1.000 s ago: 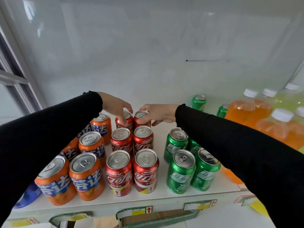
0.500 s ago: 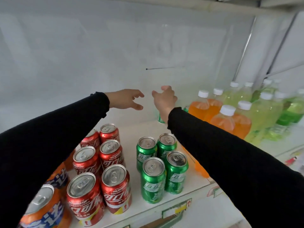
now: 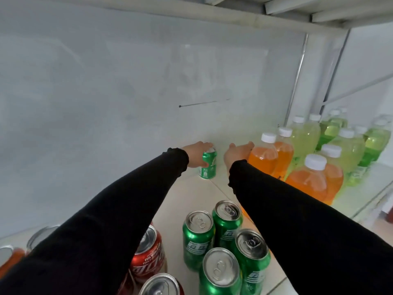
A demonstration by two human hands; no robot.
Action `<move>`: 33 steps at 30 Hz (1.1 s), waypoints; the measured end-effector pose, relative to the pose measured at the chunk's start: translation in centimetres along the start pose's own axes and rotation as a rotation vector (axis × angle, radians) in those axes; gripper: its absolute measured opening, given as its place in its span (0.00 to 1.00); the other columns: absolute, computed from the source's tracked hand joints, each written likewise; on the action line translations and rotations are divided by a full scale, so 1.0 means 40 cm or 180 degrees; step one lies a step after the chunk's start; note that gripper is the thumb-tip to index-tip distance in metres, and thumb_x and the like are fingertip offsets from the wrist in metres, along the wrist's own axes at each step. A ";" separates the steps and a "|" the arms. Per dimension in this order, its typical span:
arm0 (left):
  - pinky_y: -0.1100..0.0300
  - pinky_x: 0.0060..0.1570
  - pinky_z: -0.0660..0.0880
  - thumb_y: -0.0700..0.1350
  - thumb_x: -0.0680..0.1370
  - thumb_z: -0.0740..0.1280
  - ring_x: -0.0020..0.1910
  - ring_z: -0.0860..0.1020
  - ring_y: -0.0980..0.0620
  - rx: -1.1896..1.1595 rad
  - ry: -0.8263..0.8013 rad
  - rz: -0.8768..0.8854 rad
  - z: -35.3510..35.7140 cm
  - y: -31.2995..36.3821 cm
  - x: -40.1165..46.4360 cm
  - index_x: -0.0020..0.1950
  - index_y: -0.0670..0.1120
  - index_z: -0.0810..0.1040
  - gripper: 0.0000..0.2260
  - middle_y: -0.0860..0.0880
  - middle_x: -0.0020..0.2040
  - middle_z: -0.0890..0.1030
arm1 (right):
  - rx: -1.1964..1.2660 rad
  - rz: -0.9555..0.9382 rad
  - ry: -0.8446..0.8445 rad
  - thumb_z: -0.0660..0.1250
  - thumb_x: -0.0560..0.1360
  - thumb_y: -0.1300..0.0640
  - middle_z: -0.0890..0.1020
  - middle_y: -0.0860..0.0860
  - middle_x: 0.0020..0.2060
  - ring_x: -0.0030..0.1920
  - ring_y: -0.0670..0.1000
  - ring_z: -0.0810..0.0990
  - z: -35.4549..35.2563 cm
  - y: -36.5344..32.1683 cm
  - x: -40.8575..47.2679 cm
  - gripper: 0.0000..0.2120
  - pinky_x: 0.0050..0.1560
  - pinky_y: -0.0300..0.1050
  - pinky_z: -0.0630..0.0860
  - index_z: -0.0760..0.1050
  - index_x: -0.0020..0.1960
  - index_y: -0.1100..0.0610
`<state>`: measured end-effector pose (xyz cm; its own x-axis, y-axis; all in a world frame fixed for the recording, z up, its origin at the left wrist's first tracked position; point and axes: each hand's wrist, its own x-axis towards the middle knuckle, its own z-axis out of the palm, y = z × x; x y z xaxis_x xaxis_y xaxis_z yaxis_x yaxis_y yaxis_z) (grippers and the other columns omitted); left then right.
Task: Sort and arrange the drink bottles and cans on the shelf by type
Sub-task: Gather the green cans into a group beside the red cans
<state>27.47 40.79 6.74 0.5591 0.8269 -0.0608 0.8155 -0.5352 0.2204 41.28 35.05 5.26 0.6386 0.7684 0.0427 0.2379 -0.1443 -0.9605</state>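
Note:
At the back of the white shelf (image 3: 191, 196), my left hand (image 3: 194, 154) grips a lone green can (image 3: 208, 165) that stands near the rear wall. My right hand (image 3: 238, 153) reaches beside it with fingers stretched toward the orange bottles (image 3: 263, 160); whether it holds anything is hidden. Several green cans (image 3: 225, 245) stand grouped at the front, between my two forearms. Red cola cans (image 3: 148, 254) show at the lower left, partly behind my left sleeve.
Orange-drink bottles with white caps stand at the right, with pale yellow-green bottles (image 3: 306, 135) behind them on a neighbouring shelf section. An orange can (image 3: 10, 256) peeks in at the far left. A shelf board (image 3: 297, 9) runs overhead.
Both hands left the red cans and moved to the back of the shelf. My left hand has closed round the lone green can. The view swung right and up.

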 end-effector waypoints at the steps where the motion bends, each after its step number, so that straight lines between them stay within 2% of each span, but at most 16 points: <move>1: 0.48 0.59 0.74 0.43 0.76 0.70 0.62 0.77 0.40 -0.0023 0.0010 0.0036 0.004 -0.003 0.014 0.70 0.47 0.70 0.23 0.44 0.65 0.75 | 0.0028 0.0073 -0.0022 0.56 0.84 0.59 0.65 0.66 0.74 0.73 0.63 0.66 0.005 0.005 0.011 0.25 0.70 0.52 0.63 0.54 0.77 0.69; 3: 0.50 0.59 0.73 0.44 0.76 0.69 0.63 0.76 0.39 -0.0093 0.0062 0.0079 0.013 -0.011 0.042 0.70 0.46 0.69 0.23 0.44 0.66 0.74 | 0.0046 0.0205 -0.0086 0.55 0.85 0.58 0.63 0.65 0.76 0.75 0.62 0.64 0.017 0.012 0.029 0.26 0.71 0.50 0.62 0.52 0.78 0.70; 5: 0.49 0.68 0.69 0.48 0.78 0.68 0.72 0.69 0.41 -0.0007 0.0045 0.0164 0.023 -0.016 0.061 0.79 0.48 0.60 0.31 0.44 0.76 0.65 | 0.0191 0.0391 -0.0082 0.55 0.85 0.53 0.54 0.61 0.80 0.79 0.60 0.56 0.029 0.009 0.027 0.31 0.78 0.52 0.56 0.45 0.81 0.63; 6: 0.48 0.70 0.68 0.51 0.79 0.67 0.73 0.68 0.41 0.0085 0.0044 0.0166 0.028 -0.017 0.068 0.81 0.49 0.55 0.34 0.45 0.78 0.61 | 0.0263 0.0467 -0.0030 0.56 0.85 0.51 0.50 0.59 0.81 0.81 0.60 0.52 0.034 0.010 0.028 0.34 0.79 0.54 0.52 0.41 0.82 0.59; 7: 0.48 0.69 0.69 0.52 0.80 0.66 0.72 0.69 0.41 0.0216 0.0070 0.0159 0.033 -0.016 0.074 0.82 0.49 0.53 0.35 0.45 0.78 0.60 | 0.0312 0.0509 0.0015 0.58 0.85 0.50 0.47 0.58 0.82 0.81 0.59 0.49 0.043 0.017 0.038 0.36 0.80 0.55 0.51 0.39 0.82 0.58; 8: 0.48 0.66 0.71 0.54 0.80 0.66 0.68 0.72 0.41 0.0327 0.0109 0.0138 0.035 -0.015 0.079 0.81 0.47 0.56 0.34 0.45 0.76 0.61 | 0.0328 0.0507 0.0017 0.59 0.84 0.50 0.46 0.58 0.82 0.81 0.59 0.48 0.045 0.023 0.045 0.38 0.80 0.55 0.50 0.38 0.82 0.59; 10: 0.48 0.59 0.75 0.56 0.78 0.69 0.57 0.76 0.42 0.0387 0.0175 0.0081 0.036 -0.017 0.086 0.74 0.44 0.65 0.30 0.44 0.70 0.64 | 0.0225 0.0544 -0.0123 0.60 0.84 0.52 0.49 0.60 0.81 0.81 0.60 0.51 0.037 0.028 0.040 0.37 0.79 0.54 0.51 0.41 0.81 0.63; 11: 0.48 0.58 0.76 0.56 0.77 0.70 0.55 0.76 0.42 0.0347 0.0177 0.0064 0.034 -0.021 0.087 0.72 0.43 0.68 0.29 0.45 0.68 0.65 | 0.0057 0.0524 -0.0193 0.60 0.84 0.54 0.55 0.64 0.79 0.79 0.62 0.56 0.031 0.032 0.041 0.34 0.78 0.53 0.56 0.46 0.80 0.67; 13: 0.48 0.58 0.76 0.56 0.76 0.72 0.56 0.76 0.42 0.0215 0.0083 0.0088 0.029 -0.030 0.081 0.71 0.45 0.68 0.29 0.45 0.66 0.68 | -0.0228 0.0401 -0.0205 0.60 0.83 0.60 0.67 0.66 0.73 0.73 0.63 0.67 0.018 0.036 0.042 0.26 0.71 0.52 0.65 0.57 0.76 0.69; 15: 0.49 0.56 0.75 0.54 0.75 0.74 0.57 0.76 0.42 0.0100 0.0065 0.0154 0.023 -0.034 0.066 0.68 0.46 0.68 0.27 0.45 0.63 0.74 | -0.0421 0.0255 -0.0185 0.60 0.82 0.62 0.70 0.64 0.71 0.70 0.62 0.71 0.011 0.038 0.040 0.25 0.68 0.52 0.69 0.59 0.76 0.67; 19: 0.53 0.49 0.73 0.53 0.73 0.76 0.55 0.77 0.44 0.0018 -0.0054 0.0085 -0.009 -0.053 0.017 0.62 0.46 0.70 0.24 0.46 0.58 0.79 | -0.0442 0.0076 -0.0288 0.64 0.80 0.58 0.72 0.61 0.67 0.66 0.61 0.73 0.019 0.014 0.004 0.23 0.62 0.50 0.71 0.64 0.72 0.63; 23: 0.48 0.56 0.77 0.57 0.71 0.76 0.55 0.78 0.46 -0.0037 -0.0284 -0.0083 -0.084 -0.096 -0.063 0.60 0.52 0.73 0.23 0.50 0.59 0.79 | 0.0065 0.0002 -0.0569 0.71 0.76 0.54 0.72 0.59 0.66 0.64 0.61 0.75 0.046 -0.025 -0.029 0.27 0.64 0.57 0.75 0.66 0.72 0.58; 26: 0.47 0.57 0.80 0.57 0.72 0.76 0.54 0.81 0.45 -0.0173 -0.0349 -0.0139 -0.133 -0.112 -0.135 0.61 0.53 0.74 0.22 0.50 0.59 0.79 | 0.0330 -0.0110 -0.0924 0.71 0.77 0.58 0.75 0.59 0.66 0.63 0.60 0.77 0.036 -0.070 -0.077 0.28 0.62 0.52 0.76 0.67 0.73 0.62; 29: 0.48 0.59 0.79 0.56 0.71 0.77 0.56 0.81 0.45 -0.0353 -0.0397 -0.0156 -0.158 -0.116 -0.198 0.61 0.55 0.75 0.21 0.50 0.61 0.79 | 0.0134 -0.0265 -0.1278 0.71 0.78 0.59 0.75 0.63 0.66 0.64 0.61 0.76 0.005 -0.107 -0.121 0.26 0.64 0.54 0.74 0.67 0.72 0.67; 33: 0.46 0.63 0.75 0.59 0.68 0.78 0.56 0.82 0.45 -0.0413 -0.0601 -0.0125 -0.161 -0.104 -0.265 0.60 0.58 0.75 0.23 0.56 0.60 0.78 | -0.0634 -0.0457 -0.1661 0.68 0.80 0.58 0.76 0.63 0.66 0.66 0.62 0.75 -0.050 -0.118 -0.181 0.23 0.66 0.56 0.72 0.69 0.70 0.68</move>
<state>17.18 35.37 12.74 0.5554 0.7930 -0.2503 0.8179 -0.4665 0.3369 36.98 28.91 10.01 0.1560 0.9875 -0.0209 0.4610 -0.0915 -0.8827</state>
